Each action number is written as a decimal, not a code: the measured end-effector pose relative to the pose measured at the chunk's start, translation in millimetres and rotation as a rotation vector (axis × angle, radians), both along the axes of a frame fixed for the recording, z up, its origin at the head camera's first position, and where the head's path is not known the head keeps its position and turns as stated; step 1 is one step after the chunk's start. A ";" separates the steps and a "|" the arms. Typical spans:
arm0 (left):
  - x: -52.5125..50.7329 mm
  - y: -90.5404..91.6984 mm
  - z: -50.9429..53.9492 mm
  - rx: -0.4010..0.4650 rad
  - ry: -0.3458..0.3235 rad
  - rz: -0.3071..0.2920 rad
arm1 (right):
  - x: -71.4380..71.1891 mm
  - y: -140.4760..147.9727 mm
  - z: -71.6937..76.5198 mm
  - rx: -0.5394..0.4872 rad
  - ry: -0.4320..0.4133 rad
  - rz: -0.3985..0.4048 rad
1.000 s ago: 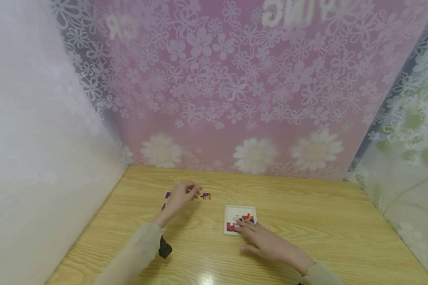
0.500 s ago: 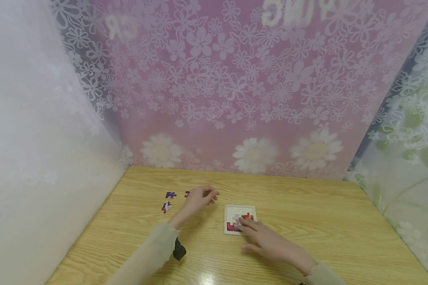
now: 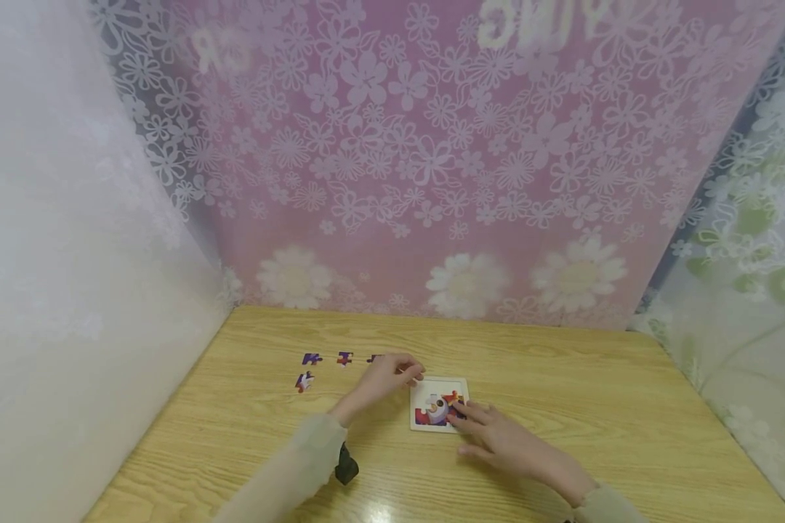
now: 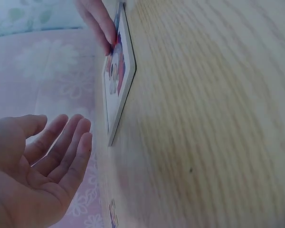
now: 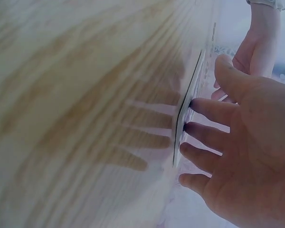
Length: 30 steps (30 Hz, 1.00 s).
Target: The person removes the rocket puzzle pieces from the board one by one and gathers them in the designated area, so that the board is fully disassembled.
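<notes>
A square white puzzle tray (image 3: pixel 422 391) lies on the table, with several joined pieces (image 3: pixel 438 411) along its lower and right parts. My left hand (image 3: pixel 387 376) hovers at the tray's upper left corner; in the left wrist view that hand (image 4: pixel 47 166) has its fingers loosely bent and nothing between them. My right hand (image 3: pixel 513 444) reaches over the tray's right edge with fingers spread. In the right wrist view the fingertips of this hand (image 5: pixel 247 142) touch the tray (image 5: pixel 179 118).
Loose puzzle pieces lie left of the tray: one at the far left (image 3: pixel 312 359), one beside it (image 3: pixel 344 358), one nearer (image 3: pixel 304 381), and one partly behind my left hand (image 3: pixel 374 358). A patterned curtain (image 3: pixel 432 181) stands behind the wooden table (image 3: pixel 562 378).
My left hand has moved right, from above the loose pieces to the tray's upper left corner, uncovering pieces behind it. My right hand has slid slightly right, showing more of the joined pieces.
</notes>
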<state>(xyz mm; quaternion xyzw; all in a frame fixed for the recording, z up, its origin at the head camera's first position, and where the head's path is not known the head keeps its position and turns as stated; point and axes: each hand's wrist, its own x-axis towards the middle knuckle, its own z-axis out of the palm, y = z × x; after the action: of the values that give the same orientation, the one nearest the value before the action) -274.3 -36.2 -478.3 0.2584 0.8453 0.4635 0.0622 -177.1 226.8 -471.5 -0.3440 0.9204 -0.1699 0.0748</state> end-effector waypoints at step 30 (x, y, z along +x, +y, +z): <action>2.3 21.5 -12.3 -0.168 0.004 -0.046 | 7.6 -2.0 -0.4 0.020 0.020 0.008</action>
<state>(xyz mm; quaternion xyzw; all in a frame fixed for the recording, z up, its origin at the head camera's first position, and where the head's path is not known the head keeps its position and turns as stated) -272.0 -14.7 -490.6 0.2723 0.8752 0.3889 0.0925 -169.5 224.8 -471.9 -0.3484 0.9215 -0.1568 0.0698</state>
